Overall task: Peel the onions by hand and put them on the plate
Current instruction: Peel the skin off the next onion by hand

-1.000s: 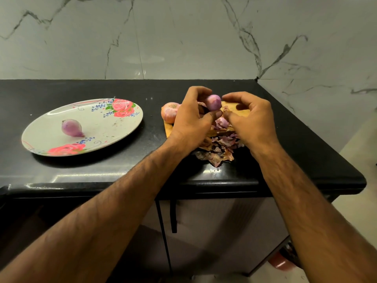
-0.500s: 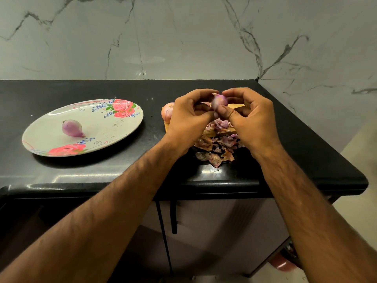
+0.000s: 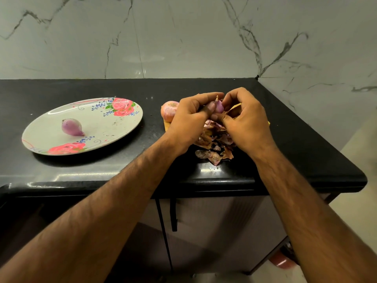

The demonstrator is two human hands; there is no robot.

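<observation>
- Gripping the small onion (image 3: 219, 106) above the pile of skins (image 3: 214, 149), your left hand (image 3: 191, 117) curled round it with the thumb pressed on its near side. Your right hand (image 3: 246, 123) pinched at its right flank, apparently on a flap of skin.
- It looked light and firm, but the bared purple flesh was glossy and probably slippery, so the dry stalk tip or the papery skin was the surer hold.
- That skin seemed thin and brittle, and likely to tear off in scraps.
- One peeled onion (image 3: 71, 127) lay on the plate (image 3: 114, 137), well to your left, and an unpeeled onion (image 3: 169, 111) sat just beside your left hand.
</observation>
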